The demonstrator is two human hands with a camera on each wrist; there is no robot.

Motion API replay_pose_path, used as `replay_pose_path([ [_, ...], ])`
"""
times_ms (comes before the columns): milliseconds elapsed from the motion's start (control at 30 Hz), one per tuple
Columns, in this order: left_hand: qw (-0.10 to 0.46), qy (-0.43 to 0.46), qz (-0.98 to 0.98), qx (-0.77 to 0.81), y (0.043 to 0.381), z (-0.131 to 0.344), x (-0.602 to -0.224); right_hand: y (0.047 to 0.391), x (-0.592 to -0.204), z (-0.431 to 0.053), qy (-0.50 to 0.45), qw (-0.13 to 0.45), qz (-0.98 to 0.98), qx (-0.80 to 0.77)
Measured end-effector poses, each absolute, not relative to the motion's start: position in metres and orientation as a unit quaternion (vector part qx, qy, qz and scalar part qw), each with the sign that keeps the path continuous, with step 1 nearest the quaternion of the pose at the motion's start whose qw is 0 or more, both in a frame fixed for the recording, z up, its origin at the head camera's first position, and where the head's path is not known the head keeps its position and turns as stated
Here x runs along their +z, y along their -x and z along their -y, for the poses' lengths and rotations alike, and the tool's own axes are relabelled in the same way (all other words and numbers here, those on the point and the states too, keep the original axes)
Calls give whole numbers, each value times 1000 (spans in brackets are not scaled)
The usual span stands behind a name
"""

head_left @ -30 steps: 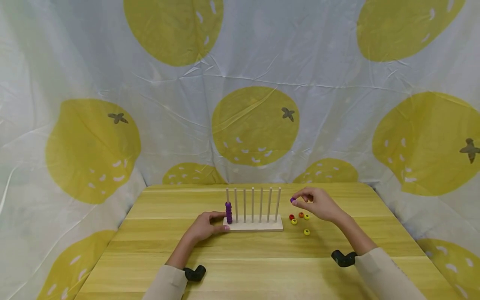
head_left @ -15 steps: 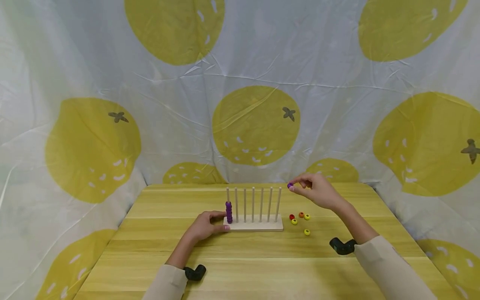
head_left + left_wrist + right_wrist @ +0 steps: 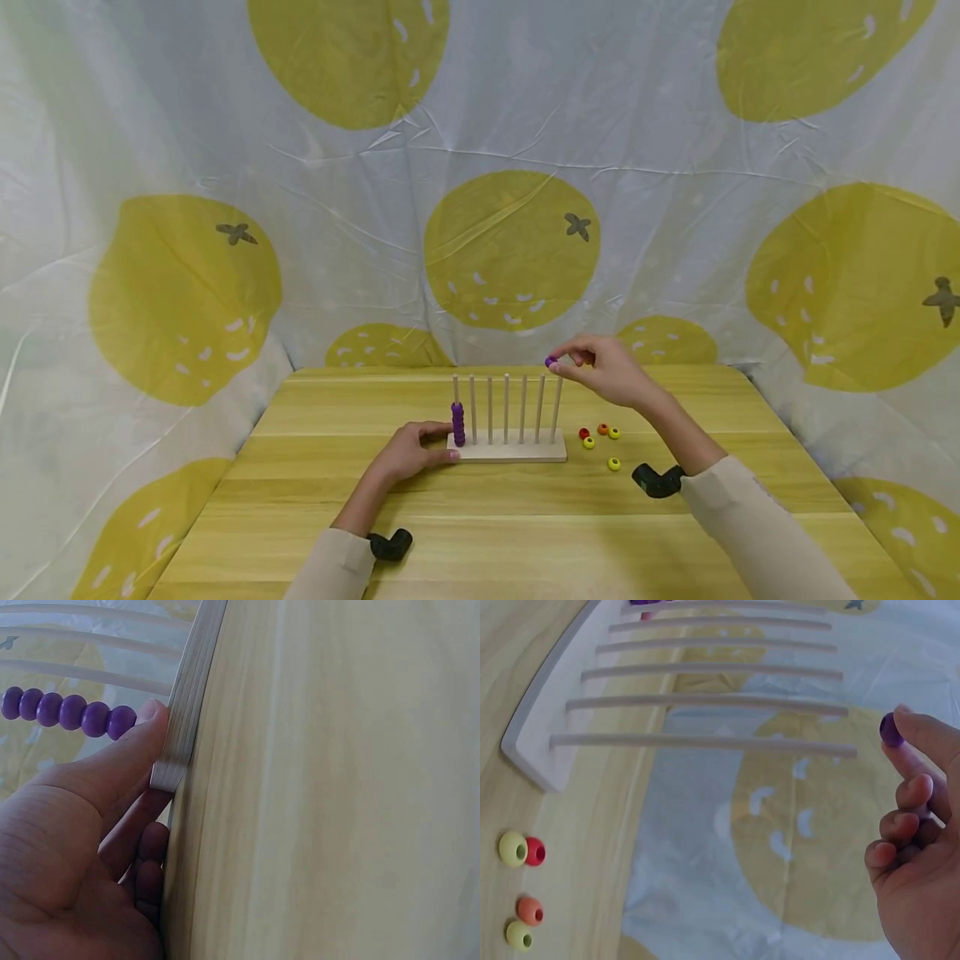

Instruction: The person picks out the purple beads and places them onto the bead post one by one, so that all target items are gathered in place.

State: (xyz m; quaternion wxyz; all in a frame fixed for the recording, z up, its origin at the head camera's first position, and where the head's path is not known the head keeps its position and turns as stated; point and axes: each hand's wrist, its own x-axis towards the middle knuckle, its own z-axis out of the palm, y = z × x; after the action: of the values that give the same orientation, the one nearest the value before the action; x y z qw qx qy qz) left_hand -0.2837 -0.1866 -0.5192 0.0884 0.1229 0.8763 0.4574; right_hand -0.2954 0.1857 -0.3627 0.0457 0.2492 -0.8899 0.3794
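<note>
A wooden peg rack [image 3: 517, 452] with several upright rods stands on the table. Purple beads [image 3: 458, 425] are stacked on its leftmost rod; the left wrist view shows the purple beads [image 3: 71, 712] in a row. My left hand [image 3: 408, 452] grips the left end of the base, its thumb [image 3: 150, 716] on the base's upper side. Between thumb and index finger my right hand [image 3: 611, 371] pinches a purple bead [image 3: 551, 362], near the top of the rightmost rod. In the right wrist view that purple bead [image 3: 890, 730] is apart from the rod tips.
Right of the rack lie a red bead [image 3: 583, 433], an orange bead [image 3: 602, 429] and several yellow beads, one a yellow bead [image 3: 613, 464] nearer the front. A lemon-patterned cloth [image 3: 510, 250] hangs behind the wooden table [image 3: 480, 542].
My right hand has risen and then moved left with the purple bead, from above the loose beads to the rack's right end. The left hand has stayed on the base.
</note>
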Motion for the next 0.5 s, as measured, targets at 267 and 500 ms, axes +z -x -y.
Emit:
replay_pose_path([
  [267,87,-123,-878,455,283,187,-519,297,-356,-164,-264,34,883,387],
  [500,82,-124,-879,454,282,186,-518,301,-354,-147,-280,31,877,390],
])
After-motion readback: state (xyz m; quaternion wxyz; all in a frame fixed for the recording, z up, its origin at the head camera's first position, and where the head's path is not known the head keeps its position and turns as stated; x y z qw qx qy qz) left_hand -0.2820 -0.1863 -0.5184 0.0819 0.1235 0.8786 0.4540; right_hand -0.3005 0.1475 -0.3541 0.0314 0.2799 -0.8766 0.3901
